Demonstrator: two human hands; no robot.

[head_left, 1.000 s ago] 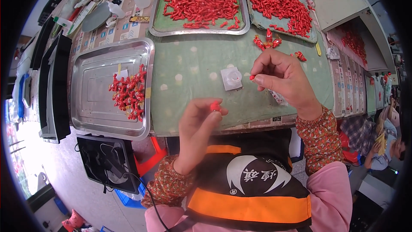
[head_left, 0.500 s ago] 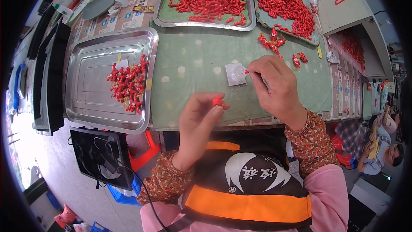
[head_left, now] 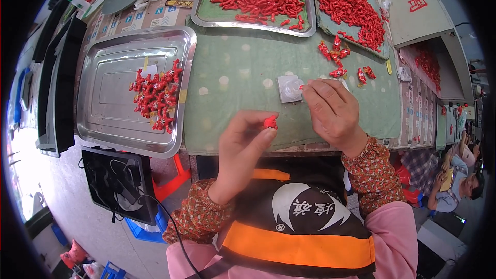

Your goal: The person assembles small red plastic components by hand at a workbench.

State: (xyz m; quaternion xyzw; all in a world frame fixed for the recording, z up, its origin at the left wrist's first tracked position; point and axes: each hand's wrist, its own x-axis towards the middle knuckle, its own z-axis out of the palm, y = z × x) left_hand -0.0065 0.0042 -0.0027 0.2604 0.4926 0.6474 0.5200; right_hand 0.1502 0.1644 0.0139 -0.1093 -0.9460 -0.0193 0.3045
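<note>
On my feed the hands are apart. Left hand [head_left: 238, 147] pinches a red piece [head_left: 270, 122] between thumb and fingertips; it looks stubby, long axis can't tell. Right hand [head_left: 335, 113] has a tiny red bit [head_left: 301, 87] pinched at its fingertips, mostly hidden. Key relation as I read it: clear dish [head_left: 292, 88] on a white square [head_left: 283, 95] lies ahead and slightly right of the left hand's piece, just left of the right fingertips. Right hand's clearly nearer the dish; left sits lower, closer to the body.
</note>
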